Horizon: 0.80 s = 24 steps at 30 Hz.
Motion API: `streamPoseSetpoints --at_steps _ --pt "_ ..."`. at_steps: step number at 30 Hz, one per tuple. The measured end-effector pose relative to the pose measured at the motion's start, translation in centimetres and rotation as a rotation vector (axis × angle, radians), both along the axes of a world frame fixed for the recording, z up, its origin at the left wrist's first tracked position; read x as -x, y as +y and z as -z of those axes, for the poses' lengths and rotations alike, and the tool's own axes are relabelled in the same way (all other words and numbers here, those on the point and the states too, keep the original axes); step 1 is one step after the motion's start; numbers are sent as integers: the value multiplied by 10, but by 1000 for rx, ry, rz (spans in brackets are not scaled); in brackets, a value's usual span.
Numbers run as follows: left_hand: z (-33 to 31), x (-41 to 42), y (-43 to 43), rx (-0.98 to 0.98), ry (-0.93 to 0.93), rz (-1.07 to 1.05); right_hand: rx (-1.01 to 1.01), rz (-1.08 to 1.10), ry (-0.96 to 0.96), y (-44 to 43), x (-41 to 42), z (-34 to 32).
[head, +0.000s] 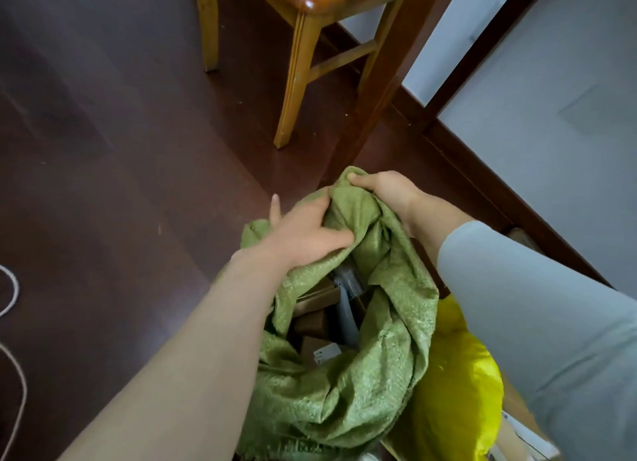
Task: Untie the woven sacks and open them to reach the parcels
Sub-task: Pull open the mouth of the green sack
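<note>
Green woven sack sits near centre on a dark brown wood floor, mouth open and facing up, rim cloth bunched and folded outward. Parcels show inside the mouth: brown cardboard boxes, a grey plastic bag between them, and a white label on one box lower down.

Left hand is on the far-left part of the rim, thumb and curled fingers bunching the green cloth, one finger sticking out straight past the edge. Left forearm is bare. Right hand is at the far edge of the rim, thumb on top, pinching a fold of the cloth against the fingers underneath. Right arm wears a light blue-grey sleeve. Both hands touch the same raised hump of fabric, close together.

Yellow sack lies just right of the green one, touching it. Far centre: a light wooden chair, with a dark wooden leg to its right. White cord loops at the left edge. Pale wall on the right.
</note>
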<state>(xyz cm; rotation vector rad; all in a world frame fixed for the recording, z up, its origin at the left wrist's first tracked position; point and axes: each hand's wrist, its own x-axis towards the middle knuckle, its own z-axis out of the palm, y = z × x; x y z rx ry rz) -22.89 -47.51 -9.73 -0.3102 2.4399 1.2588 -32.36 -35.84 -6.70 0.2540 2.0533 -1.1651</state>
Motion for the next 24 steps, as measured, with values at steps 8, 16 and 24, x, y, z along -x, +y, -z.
streamPoseSetpoints --at_steps 8,16,24 --pt "19 -4 3 -183 98 -192 131 5 5 9 -12 -8" --pt "11 -1 -21 -501 16 -797 -841 -409 323 31 -22 8" --pt "2 -6 -52 -961 -214 -1001 -18 383 201 9 18 -15"
